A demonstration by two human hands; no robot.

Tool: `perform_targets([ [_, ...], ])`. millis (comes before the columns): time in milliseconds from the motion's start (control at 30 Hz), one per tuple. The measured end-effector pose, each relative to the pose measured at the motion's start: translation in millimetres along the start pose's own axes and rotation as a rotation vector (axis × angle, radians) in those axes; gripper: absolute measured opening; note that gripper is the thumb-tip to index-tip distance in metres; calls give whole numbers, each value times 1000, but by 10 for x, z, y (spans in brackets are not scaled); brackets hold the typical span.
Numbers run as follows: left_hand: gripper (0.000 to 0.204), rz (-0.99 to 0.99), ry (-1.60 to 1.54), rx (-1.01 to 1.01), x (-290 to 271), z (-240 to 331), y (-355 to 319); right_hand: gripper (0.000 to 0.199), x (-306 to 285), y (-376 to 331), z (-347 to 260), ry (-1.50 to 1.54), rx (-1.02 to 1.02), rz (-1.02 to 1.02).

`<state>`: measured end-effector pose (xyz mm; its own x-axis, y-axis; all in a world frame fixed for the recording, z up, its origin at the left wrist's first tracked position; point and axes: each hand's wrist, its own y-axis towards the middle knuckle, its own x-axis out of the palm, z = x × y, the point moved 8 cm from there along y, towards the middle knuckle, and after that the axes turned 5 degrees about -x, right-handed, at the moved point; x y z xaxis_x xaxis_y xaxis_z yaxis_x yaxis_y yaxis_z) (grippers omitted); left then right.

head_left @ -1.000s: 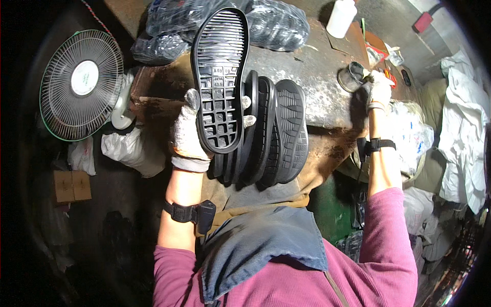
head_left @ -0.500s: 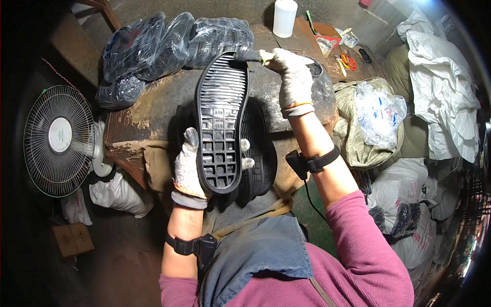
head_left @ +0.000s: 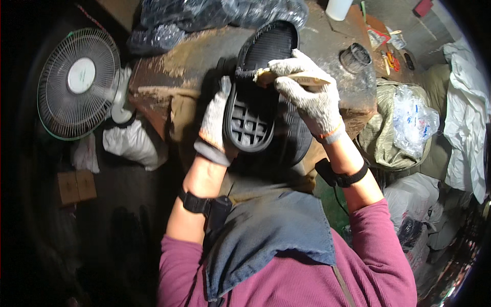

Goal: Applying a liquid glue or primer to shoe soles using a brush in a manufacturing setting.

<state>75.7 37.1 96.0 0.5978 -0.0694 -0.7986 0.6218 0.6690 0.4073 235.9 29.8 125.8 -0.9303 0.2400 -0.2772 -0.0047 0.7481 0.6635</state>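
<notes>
My left hand, in a white knit glove, grips a black shoe sole by its left side, the thumb along the rim. The sole's inner face is toward me, with ribs in the far half and a square grid in the near half. In my gloved right hand is a brush with a pale handle. Its dark bristles meet the sole's left inner edge near the middle. More black soles lie underneath, partly hidden.
A dark, stained pot stands on the worn table, right of my hands. Plastic-wrapped bundles line the far side, near a white bottle. A fan is on the left, sacks on the right.
The brush has moved from the sole's far end to its left edge near the middle. The sole is tilted more to the right, and the whole view has shifted.
</notes>
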Motion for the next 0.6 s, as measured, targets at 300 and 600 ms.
perform_targets([
  [300,63,24,326,-49,-188,-517,4,9,258,-438,-598,63,-133,-353],
  [600,87,61,548,119,-299,-288,-351,10,-223,-287,-366,56,291,-75],
])
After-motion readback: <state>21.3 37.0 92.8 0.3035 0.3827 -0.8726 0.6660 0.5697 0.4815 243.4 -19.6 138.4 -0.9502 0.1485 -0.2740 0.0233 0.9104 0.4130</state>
